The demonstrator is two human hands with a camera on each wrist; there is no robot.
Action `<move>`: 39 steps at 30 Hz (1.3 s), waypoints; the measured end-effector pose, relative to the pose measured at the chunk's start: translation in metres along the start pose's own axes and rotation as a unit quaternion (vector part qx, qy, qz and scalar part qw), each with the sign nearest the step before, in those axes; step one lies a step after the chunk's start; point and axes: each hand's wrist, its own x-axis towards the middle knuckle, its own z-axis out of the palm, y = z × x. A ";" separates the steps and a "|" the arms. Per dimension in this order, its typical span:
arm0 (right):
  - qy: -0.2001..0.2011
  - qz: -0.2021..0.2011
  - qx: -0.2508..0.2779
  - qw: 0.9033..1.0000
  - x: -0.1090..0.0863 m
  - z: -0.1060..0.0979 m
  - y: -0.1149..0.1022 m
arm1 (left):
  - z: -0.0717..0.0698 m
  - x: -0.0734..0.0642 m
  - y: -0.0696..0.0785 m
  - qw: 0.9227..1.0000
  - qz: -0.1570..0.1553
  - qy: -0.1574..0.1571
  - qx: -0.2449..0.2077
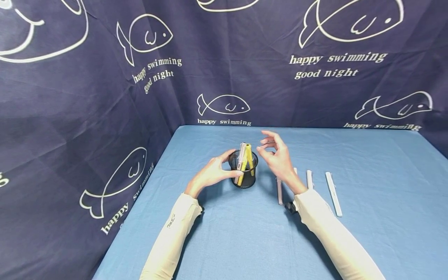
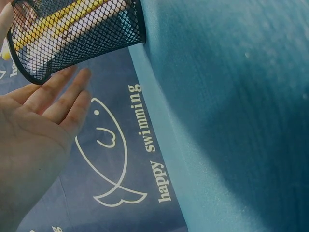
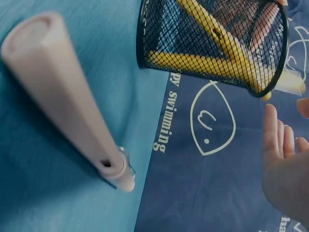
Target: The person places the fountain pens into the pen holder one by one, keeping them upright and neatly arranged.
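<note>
A black mesh pen cup (image 1: 249, 181) stands upright on the blue cloth, holding yellow pens (image 1: 249, 152) and a pale pink pen (image 1: 241, 154). My left hand (image 1: 211, 171) grips the cup from the left, thumb across its front and index finger at the back of the rim. Just right of the rim is my right hand (image 1: 278, 157), its fingers loosely bent with nothing between them. In the right wrist view, the fingers of that hand (image 3: 285, 164) sit apart from the cup, below the yellow pen tips.
Right of the cup, a pink pen (image 1: 279, 191) lies near my right wrist. Farther right are a whitish pen (image 1: 309, 179), partly covered by the forearm, and a pale blue-white pen (image 1: 333, 194). A dark blue curtain (image 1: 224, 70) with fish drawings hangs behind the table.
</note>
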 end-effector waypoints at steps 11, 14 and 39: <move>0.016 -0.006 0.003 1.000 -0.006 -0.025 0.002 | 0.001 -0.001 0.000 1.000 -0.001 0.003 0.003; 0.022 -0.003 -0.007 1.000 -0.009 -0.034 0.002 | 0.001 -0.001 0.001 1.000 -0.004 0.004 0.003; 0.057 -0.002 0.002 0.998 -0.025 -0.075 0.000 | 0.001 -0.002 0.002 1.000 -0.011 0.000 0.002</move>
